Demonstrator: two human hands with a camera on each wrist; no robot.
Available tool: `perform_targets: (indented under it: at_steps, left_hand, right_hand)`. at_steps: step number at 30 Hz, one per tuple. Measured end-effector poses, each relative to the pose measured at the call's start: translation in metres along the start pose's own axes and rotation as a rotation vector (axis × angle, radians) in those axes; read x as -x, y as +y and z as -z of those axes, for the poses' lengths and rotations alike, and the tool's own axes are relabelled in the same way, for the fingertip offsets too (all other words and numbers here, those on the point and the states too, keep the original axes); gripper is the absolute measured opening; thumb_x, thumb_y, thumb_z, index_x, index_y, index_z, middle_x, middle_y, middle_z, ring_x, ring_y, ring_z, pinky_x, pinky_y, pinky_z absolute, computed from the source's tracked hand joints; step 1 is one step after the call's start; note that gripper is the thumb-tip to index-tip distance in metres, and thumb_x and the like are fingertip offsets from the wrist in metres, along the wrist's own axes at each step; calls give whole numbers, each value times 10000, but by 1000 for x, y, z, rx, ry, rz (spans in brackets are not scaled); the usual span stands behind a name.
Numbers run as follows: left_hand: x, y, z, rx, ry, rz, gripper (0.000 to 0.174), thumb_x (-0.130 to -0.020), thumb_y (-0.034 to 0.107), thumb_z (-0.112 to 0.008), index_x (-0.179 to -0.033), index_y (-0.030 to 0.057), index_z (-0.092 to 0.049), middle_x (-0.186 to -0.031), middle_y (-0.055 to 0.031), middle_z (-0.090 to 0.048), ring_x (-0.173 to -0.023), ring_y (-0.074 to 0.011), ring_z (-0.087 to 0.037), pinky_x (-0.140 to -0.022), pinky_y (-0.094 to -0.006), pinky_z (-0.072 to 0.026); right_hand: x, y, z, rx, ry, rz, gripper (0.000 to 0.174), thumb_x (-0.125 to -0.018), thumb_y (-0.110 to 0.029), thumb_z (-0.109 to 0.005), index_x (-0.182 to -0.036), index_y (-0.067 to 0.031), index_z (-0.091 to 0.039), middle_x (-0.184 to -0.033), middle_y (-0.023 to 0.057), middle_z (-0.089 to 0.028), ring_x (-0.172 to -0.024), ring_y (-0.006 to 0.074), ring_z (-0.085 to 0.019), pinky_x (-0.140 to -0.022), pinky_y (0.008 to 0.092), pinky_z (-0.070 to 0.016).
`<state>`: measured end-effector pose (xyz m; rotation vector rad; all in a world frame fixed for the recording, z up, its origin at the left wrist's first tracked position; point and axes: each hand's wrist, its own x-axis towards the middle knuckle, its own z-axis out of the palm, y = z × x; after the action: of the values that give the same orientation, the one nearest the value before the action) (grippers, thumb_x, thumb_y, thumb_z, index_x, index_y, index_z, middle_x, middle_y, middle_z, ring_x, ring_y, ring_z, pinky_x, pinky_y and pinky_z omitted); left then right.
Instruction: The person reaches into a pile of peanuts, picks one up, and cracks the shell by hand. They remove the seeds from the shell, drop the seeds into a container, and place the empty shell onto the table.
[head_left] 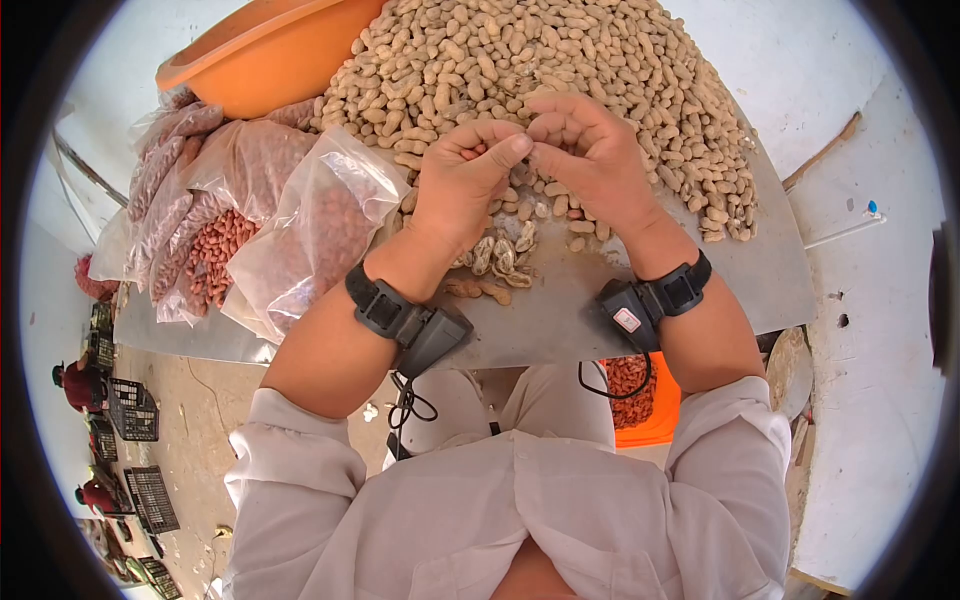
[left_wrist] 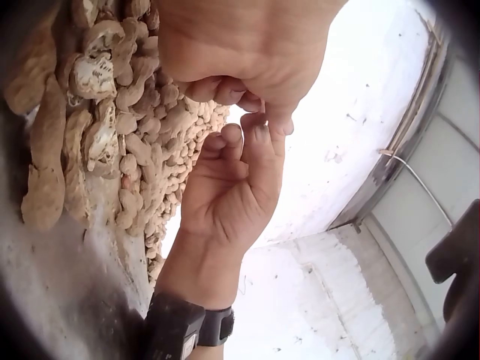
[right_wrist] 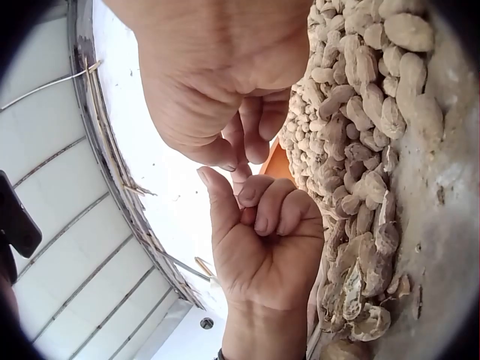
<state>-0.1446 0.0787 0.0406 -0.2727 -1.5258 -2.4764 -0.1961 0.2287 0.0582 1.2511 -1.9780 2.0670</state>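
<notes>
Both hands meet over the front of a heap of unshelled peanuts [head_left: 560,60]. My left hand [head_left: 462,185] curls its fingers round reddish peanut kernels [right_wrist: 247,216], which show between fingers and palm in the right wrist view. Its thumb reaches up to the right hand's fingertips. My right hand [head_left: 595,165] bends its fingers, with thumb and forefinger tips close to the left thumb; I cannot tell whether anything is between them. Below the hands, split peanut shells [head_left: 503,258] and a few whole peanuts [head_left: 478,290] lie on the grey metal tabletop [head_left: 560,320].
Clear plastic bags [head_left: 318,225] of red kernels [head_left: 220,250] crowd the left of the table. An orange basin [head_left: 265,60] stands behind them. Below the table edge is an orange container [head_left: 655,425] with reddish contents. Black crates [head_left: 133,410] and people are on the floor at left.
</notes>
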Motion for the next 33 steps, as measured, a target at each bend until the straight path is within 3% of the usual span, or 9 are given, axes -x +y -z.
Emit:
perform_targets:
  at_steps: [17,33]
  left_hand:
    - [-3,-5,7,-64,9,23,136,-904,153,-570,-856,33,-613,-589,42,-469,-502,-49,-364,-467,-199,-281]
    - [-4,-7,11,-18,-37,74,156,-917,182,-552,-829,58,-583,-628,43,-469,-525,-44,-363,-477,-193,-289]
  right_hand:
    - [1,1,-2,99,-1,45,304,-800,-19,-617,-1093,-2,-542,-750,-12,-575,-621,24,-503,-537,181,-411]
    - [2,-1,-5,72,-17,75,309,-800,-10,-619,-1099,-5,-539,-749,-11,-579,-627,28,-512,-546,186,-421]
